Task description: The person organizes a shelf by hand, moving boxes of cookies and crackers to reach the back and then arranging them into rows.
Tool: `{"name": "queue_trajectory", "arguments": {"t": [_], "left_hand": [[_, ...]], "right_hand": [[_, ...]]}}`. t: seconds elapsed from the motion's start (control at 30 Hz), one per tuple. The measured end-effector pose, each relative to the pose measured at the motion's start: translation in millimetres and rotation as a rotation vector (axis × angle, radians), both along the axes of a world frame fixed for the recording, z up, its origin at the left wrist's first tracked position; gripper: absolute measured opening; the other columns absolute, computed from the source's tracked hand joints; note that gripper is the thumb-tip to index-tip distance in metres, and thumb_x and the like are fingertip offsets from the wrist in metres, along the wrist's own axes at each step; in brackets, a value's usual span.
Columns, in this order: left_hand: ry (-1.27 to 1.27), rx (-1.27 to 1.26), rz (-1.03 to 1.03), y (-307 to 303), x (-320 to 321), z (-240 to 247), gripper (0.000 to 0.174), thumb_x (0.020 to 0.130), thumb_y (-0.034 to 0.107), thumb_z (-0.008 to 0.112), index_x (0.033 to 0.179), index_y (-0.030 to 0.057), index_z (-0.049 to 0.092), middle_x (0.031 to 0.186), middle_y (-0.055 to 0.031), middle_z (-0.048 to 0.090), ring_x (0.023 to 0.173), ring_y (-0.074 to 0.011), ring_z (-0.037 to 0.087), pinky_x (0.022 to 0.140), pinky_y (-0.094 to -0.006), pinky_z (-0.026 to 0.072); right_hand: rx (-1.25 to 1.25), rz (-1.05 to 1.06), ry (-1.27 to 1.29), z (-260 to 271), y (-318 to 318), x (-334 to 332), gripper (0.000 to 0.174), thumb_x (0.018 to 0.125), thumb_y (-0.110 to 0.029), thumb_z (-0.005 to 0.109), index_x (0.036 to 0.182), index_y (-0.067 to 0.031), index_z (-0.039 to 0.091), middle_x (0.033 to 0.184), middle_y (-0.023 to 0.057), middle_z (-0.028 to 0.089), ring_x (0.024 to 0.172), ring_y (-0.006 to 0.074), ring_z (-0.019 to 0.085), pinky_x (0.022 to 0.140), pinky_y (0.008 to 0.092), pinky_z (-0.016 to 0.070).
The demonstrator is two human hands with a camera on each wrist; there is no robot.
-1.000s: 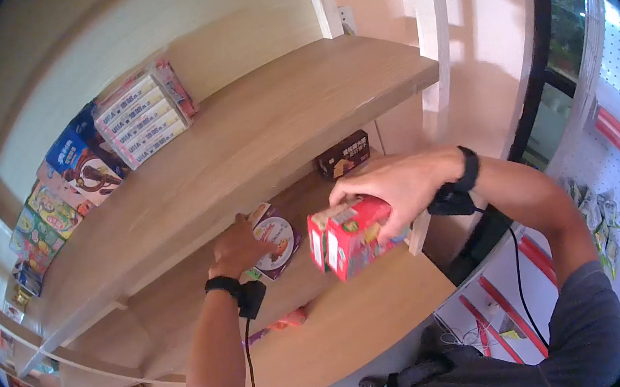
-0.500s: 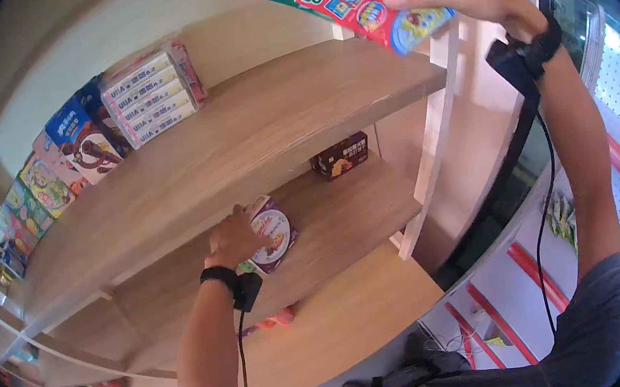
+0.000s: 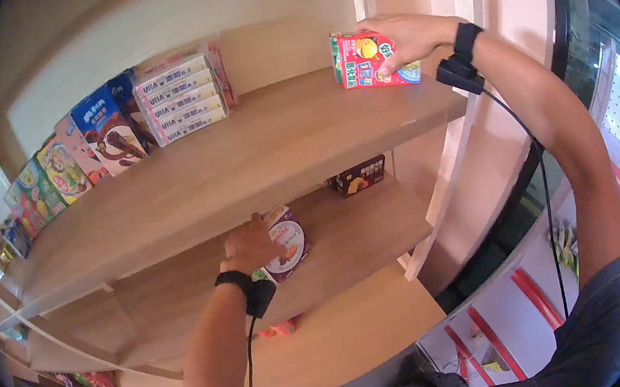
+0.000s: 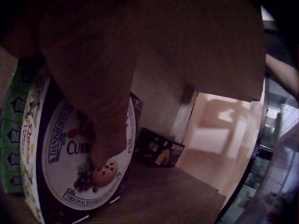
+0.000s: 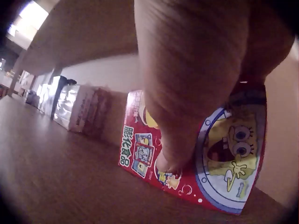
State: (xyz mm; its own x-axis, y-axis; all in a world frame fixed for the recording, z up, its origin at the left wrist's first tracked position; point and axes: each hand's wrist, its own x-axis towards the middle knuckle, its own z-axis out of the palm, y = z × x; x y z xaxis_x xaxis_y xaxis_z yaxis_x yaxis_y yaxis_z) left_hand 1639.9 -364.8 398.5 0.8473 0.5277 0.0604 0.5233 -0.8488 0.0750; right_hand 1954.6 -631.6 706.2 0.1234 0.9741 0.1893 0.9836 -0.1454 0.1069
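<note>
On the upper shelf's right end, my right hand [image 3: 415, 37] holds a red SpongeBob snack box [image 3: 371, 70], thumb across its printed front. A green edge of another box [image 3: 337, 62] shows behind it. In the right wrist view the lower edge of the red snack box [image 5: 187, 198] is right at the shelf surface. On the lower shelf, my left hand [image 3: 251, 245] grips a white and purple Danish cookie box [image 3: 290, 242]. Its thumb lies on the front of the cookie box [image 4: 60, 186] in the left wrist view; its other fingers are mostly hidden. Green packs [image 4: 11, 154] stand behind that box.
Along the upper shelf [image 3: 279, 131] stand a clear-wrapped stack of white candy packs [image 3: 182, 97], a blue biscuit box [image 3: 107, 129] and several other boxes to the left. A dark biscuit box [image 3: 358, 177] sits at the lower shelf's back. A post [image 3: 464, 128] edges the right side.
My right hand has carried the red snack box up from near the lower shelf, past the right post, and down to the upper shelf's right end. My left hand stays on the cookie box.
</note>
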Motion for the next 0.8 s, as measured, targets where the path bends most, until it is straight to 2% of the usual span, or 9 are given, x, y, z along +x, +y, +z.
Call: {"name": "queue_trajectory", "arguments": {"t": [0.07, 0.2, 0.33, 0.43, 0.47, 0.53, 0.6, 0.7, 0.8], "left_hand": [[-0.027, 0.028, 0.003, 2.2, -0.5, -3.6, 0.092, 0.067, 0.055, 0.09, 0.131, -0.0018, 0.056, 0.122, -0.023, 0.072, 0.116, -0.0371, 0.072, 0.098, -0.0453, 0.0587], [0.024, 0.002, 0.026, -6.9, 0.5, 6.9, 0.093, 0.067, 0.055, 0.09, 0.133, -0.0002, 0.056, 0.125, -0.0227, 0.071, 0.119, -0.0369, 0.071, 0.1, -0.047, 0.0578], [0.0, -0.006, 0.096, -13.0, -2.4, 9.2, 0.097, 0.067, 0.058, 0.09, 0.137, 0.0012, 0.055, 0.13, -0.023, 0.07, 0.122, -0.0374, 0.069, 0.103, -0.0478, 0.0562], [-0.001, -0.005, 0.072, -7.1, -2.3, 5.0, 0.104, 0.067, 0.064, 0.089, 0.139, -0.0017, 0.053, 0.13, -0.0242, 0.07, 0.121, -0.0393, 0.07, 0.101, -0.0486, 0.0573], [0.035, -0.035, 0.069, -7.3, -1.1, 7.0, 0.111, 0.067, 0.07, 0.087, 0.14, -0.0048, 0.052, 0.129, -0.0251, 0.07, 0.118, -0.0405, 0.071, 0.099, -0.0494, 0.0588], [0.028, -0.042, 0.092, -13.3, -0.7, 11.7, 0.104, 0.067, 0.065, 0.088, 0.138, -0.0027, 0.053, 0.13, -0.0251, 0.07, 0.12, -0.04, 0.07, 0.101, -0.049, 0.0573], [0.014, -0.051, 0.114, -13.3, 1.8, 8.4, 0.098, 0.068, 0.06, 0.09, 0.137, -0.0006, 0.055, 0.131, -0.0251, 0.07, 0.122, -0.0396, 0.069, 0.103, -0.0485, 0.0559], [0.0, 0.003, 0.037, -5.2, 0.1, 1.4, 0.098, 0.068, 0.061, 0.09, 0.136, -0.0015, 0.056, 0.127, -0.025, 0.071, 0.118, -0.0391, 0.071, 0.1, -0.0473, 0.0576], [0.045, -0.032, 0.133, -19.2, -0.6, 18.6, 0.099, 0.067, 0.062, 0.09, 0.135, -0.0017, 0.058, 0.123, -0.0249, 0.073, 0.114, -0.0387, 0.073, 0.098, -0.0462, 0.0589]], "right_hand": [[0.002, 0.035, -0.054, -1.1, 23.1, 16.1, 0.101, 0.076, -0.035, 0.092, 0.157, -0.0035, 0.04, 0.139, 0.0222, 0.06, 0.131, 0.0388, 0.058, 0.112, 0.0442, 0.0475], [0.053, -0.1, -0.254, -5.2, 57.2, 27.1, 0.099, 0.073, -0.037, 0.093, 0.153, -0.0061, 0.043, 0.136, 0.0239, 0.06, 0.131, 0.0435, 0.056, 0.11, 0.0487, 0.0473], [0.094, -0.14, -0.327, -1.1, 83.4, 48.9, 0.097, 0.069, -0.039, 0.095, 0.148, -0.0071, 0.048, 0.134, 0.0213, 0.061, 0.13, 0.0403, 0.058, 0.107, 0.0476, 0.0492], [-0.055, -0.207, -0.258, 7.6, 90.3, 39.6, 0.098, 0.066, -0.039, 0.097, 0.146, -0.008, 0.05, 0.132, 0.0172, 0.061, 0.128, 0.0387, 0.059, 0.105, 0.0484, 0.05], [-0.067, -0.185, -0.277, 6.5, 93.7, 37.7, 0.099, 0.065, -0.039, 0.098, 0.146, -0.0073, 0.051, 0.134, 0.0158, 0.061, 0.128, 0.038, 0.059, 0.105, 0.0484, 0.0505], [-0.083, -0.163, -0.291, 3.5, 99.0, 30.8, 0.099, 0.064, -0.039, 0.098, 0.146, -0.0067, 0.051, 0.135, 0.0144, 0.061, 0.128, 0.0374, 0.06, 0.104, 0.0485, 0.0509], [0.052, 0.069, -0.349, 0.4, 95.0, 11.8, 0.1, 0.065, -0.037, 0.098, 0.146, -0.0046, 0.049, 0.141, 0.0144, 0.06, 0.131, 0.0375, 0.059, 0.103, 0.0479, 0.0518], [0.049, -0.017, -0.373, -0.1, 95.8, 25.9, 0.102, 0.065, -0.037, 0.098, 0.147, -0.0032, 0.048, 0.14, 0.0144, 0.06, 0.131, 0.0368, 0.059, 0.102, 0.0483, 0.0525], [0.016, -0.122, -0.416, 3.6, 87.7, 39.5, 0.103, 0.063, -0.038, 0.1, 0.146, -0.0033, 0.049, 0.138, 0.0136, 0.061, 0.131, 0.0358, 0.059, 0.103, 0.0496, 0.0523]]}}
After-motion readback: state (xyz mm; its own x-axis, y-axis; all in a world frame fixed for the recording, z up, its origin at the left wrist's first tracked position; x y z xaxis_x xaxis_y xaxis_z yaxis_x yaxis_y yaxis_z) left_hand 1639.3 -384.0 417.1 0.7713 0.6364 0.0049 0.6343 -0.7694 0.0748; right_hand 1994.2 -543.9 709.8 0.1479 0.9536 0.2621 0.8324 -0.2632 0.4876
